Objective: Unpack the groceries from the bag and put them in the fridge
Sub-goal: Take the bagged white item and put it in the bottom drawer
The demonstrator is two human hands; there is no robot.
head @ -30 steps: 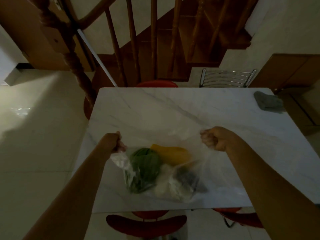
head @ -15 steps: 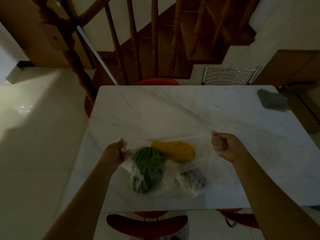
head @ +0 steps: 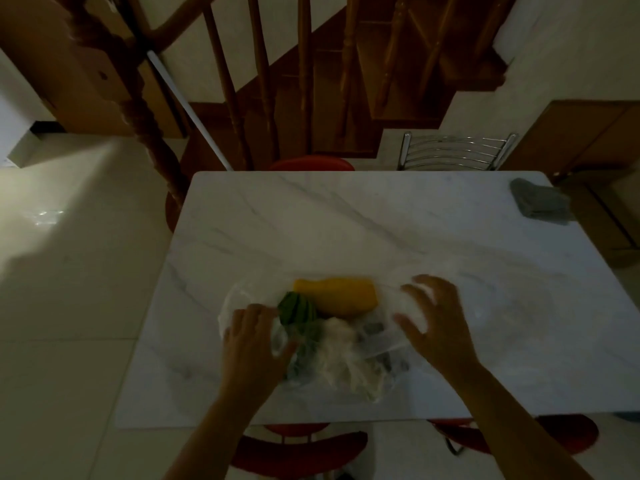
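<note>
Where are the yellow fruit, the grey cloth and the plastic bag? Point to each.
yellow fruit (head: 341,295): head view, middle of its skin.
grey cloth (head: 538,201): head view, centre of the folded cloth.
plastic bag (head: 232,299): head view, crumpled left edge beyond the left hand.

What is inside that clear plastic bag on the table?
Inside the plastic bag: a yellow fruit, a green vegetable, a whitish bundle and something dark, too blurred to name. Anything beneath them is hidden.

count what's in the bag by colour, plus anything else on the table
Yellow oblong fruit: 1
Green leafy bundle: 1
White wrapped bundle: 1
Dark grey wrapped items, blurred: at least 1
Grey folded cloth at the table's far right corner: 1
Total: 5
</note>
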